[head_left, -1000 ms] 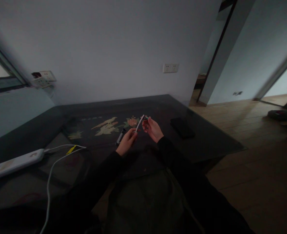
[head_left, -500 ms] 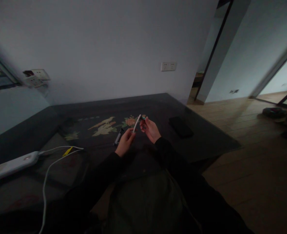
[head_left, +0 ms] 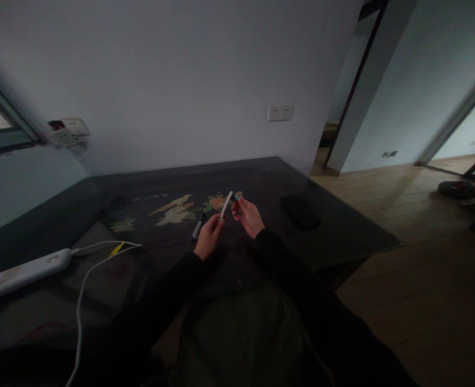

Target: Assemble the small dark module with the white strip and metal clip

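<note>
In my left hand [head_left: 210,235] a slim white stick-like thing [head_left: 226,205] is pinched, slanting up and to the right. My right hand [head_left: 248,216] is closed, thumb and fingers together around a small dark greenish piece [head_left: 235,198]. That piece is close to the upper end of the white stick; whether they touch I cannot tell. Just left of my left hand, a small dark and silver object [head_left: 197,228] lies on the table; its kind is unclear in the dim light.
The dark, glossy table [head_left: 261,172] carries a bird-and-flower picture [head_left: 175,210]. A flat black object [head_left: 299,211] lies to the right. At left are a white power strip [head_left: 27,273] and its white cable [head_left: 79,312] with a yellow tag [head_left: 117,249]. A wall socket [head_left: 281,113] is behind.
My right hand and the greenish piece have tilted slightly, and the piece sits a little lower and nearer the white stick. The whole view has shifted slightly.
</note>
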Demonstrator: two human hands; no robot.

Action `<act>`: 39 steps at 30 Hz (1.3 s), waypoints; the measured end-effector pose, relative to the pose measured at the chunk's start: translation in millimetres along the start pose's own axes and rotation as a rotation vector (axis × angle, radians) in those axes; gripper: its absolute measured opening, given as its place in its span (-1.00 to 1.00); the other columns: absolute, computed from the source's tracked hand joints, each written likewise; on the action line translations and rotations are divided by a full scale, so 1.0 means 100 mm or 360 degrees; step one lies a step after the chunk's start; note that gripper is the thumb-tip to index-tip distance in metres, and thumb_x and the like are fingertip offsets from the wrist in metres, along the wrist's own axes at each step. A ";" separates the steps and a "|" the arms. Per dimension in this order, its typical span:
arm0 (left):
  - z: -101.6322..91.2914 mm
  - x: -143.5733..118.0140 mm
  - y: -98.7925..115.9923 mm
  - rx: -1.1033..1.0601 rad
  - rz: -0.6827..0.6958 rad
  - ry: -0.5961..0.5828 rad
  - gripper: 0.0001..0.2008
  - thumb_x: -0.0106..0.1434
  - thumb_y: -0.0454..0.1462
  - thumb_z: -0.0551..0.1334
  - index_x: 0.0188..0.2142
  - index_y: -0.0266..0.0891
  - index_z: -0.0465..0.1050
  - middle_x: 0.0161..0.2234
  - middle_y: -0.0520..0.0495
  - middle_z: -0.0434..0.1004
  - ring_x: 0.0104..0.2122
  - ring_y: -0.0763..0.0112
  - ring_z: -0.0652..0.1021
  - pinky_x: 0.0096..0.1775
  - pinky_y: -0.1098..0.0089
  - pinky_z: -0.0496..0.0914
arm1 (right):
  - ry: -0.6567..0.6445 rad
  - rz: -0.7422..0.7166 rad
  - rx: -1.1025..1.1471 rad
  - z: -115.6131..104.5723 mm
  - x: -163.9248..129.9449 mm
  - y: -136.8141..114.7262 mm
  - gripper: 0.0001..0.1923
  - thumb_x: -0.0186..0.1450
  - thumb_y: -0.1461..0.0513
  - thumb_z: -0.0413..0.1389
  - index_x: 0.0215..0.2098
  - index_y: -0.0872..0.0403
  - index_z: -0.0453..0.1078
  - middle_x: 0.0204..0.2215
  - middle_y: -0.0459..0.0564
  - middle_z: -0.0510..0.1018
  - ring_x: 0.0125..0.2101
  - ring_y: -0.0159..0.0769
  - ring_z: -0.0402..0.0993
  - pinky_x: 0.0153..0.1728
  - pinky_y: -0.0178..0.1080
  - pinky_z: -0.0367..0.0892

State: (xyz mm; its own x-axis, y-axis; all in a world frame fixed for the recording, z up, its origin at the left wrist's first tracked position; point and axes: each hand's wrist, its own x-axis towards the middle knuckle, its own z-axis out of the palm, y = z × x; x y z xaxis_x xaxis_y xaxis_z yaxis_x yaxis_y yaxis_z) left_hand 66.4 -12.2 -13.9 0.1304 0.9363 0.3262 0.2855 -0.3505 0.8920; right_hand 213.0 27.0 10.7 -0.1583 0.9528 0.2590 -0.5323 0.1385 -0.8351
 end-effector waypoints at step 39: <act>0.05 -0.01 0.01 -0.0083 -0.0032 0.0067 -0.62 0.21 -0.08 0.13 -0.12 -0.33 0.39 -0.55 0.07 0.23 -0.59 0.55 0.22 -0.56 0.53 0.09 | 0.0097 -0.0030 0.0146 0.01 0.01 0.07 -0.59 -0.07 -0.05 0.31 -0.54 0.09 0.36 -0.61 -0.15 0.31 -0.61 -0.51 0.15 -0.64 -0.39 -0.02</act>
State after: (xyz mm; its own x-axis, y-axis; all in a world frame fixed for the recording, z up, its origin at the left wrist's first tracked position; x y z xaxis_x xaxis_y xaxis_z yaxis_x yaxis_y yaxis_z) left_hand 71.7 -14.1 -14.8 0.0846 0.9436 0.3201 0.2374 -0.3311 0.9132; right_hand 208.0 28.9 5.3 -0.0982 0.9654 0.2418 -0.6091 0.1338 -0.7818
